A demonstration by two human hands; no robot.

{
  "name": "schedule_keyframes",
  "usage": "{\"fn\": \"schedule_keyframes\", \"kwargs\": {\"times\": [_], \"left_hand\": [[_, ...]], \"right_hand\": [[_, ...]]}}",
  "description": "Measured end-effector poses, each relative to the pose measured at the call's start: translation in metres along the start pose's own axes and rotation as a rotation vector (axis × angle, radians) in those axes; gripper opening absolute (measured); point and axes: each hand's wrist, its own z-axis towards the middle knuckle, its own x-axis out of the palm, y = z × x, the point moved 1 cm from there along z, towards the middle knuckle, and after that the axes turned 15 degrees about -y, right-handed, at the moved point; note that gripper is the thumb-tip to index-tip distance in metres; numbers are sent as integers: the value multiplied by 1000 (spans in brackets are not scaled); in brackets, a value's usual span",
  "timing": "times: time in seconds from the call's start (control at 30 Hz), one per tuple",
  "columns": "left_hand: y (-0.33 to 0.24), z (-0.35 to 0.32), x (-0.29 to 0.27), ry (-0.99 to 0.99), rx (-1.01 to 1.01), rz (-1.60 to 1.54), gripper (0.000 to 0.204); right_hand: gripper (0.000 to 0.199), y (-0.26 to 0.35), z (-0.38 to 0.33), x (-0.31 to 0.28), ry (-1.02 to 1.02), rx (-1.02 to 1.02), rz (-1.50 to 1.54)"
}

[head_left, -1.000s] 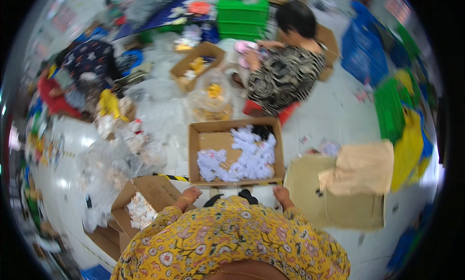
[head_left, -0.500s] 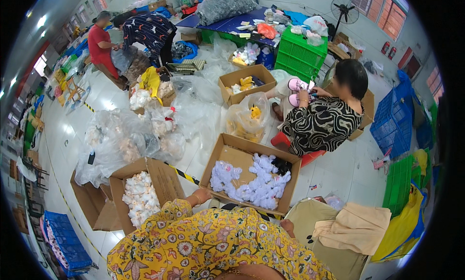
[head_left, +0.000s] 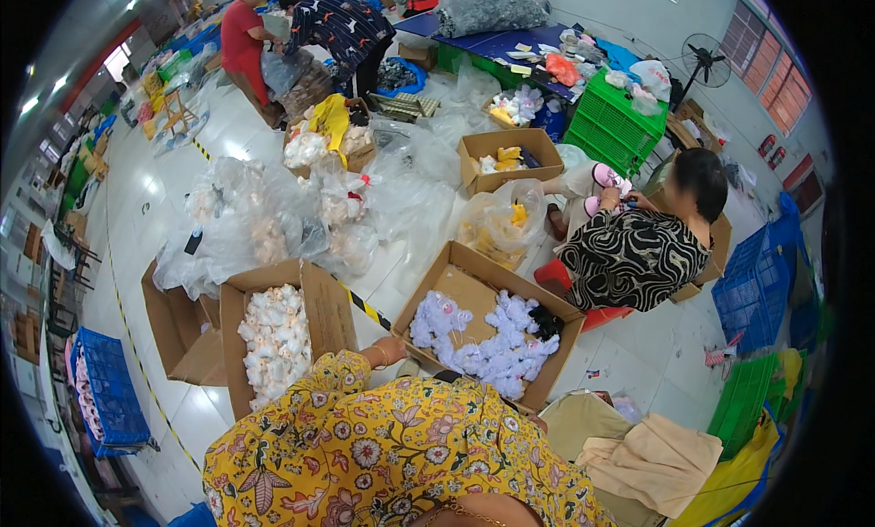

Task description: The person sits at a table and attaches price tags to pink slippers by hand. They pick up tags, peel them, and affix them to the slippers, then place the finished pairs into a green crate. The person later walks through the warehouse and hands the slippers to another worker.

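Open cardboard box (head_left: 456, 294) of pale lilac plush toys (head_left: 497, 345) just ahead, second box of white toys (head_left: 273, 340) to its left, seated person (head_left: 633, 253) beyond, yellow floral sleeve (head_left: 365, 436) hiding the right hand, left hand (head_left: 390, 350) at box's near corner, fingers' state unclear.

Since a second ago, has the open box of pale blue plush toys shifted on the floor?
No. The box still sits between the black-and-yellow floor tape and the seated person; only the view has swung.
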Motion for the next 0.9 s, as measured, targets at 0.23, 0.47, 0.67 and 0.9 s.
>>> {"fn": "schedule_keyframes", "kwargs": {"times": [0.23,0.47,0.67,0.9], "left_hand": [[2,-13,-1,1,28,28,43],[22,-14,19,57,56,62,42],[17,-8,5,68,5,71,41],[25,1,6,70,117,111,46]], "right_hand": [[31,-19,11,17,57,-208,-219],[29,-2,3,-10,68,-115,-212],[28,4,5,-11,75,-93,-211],[26,4,7,-12,85,-91,-213]]}}
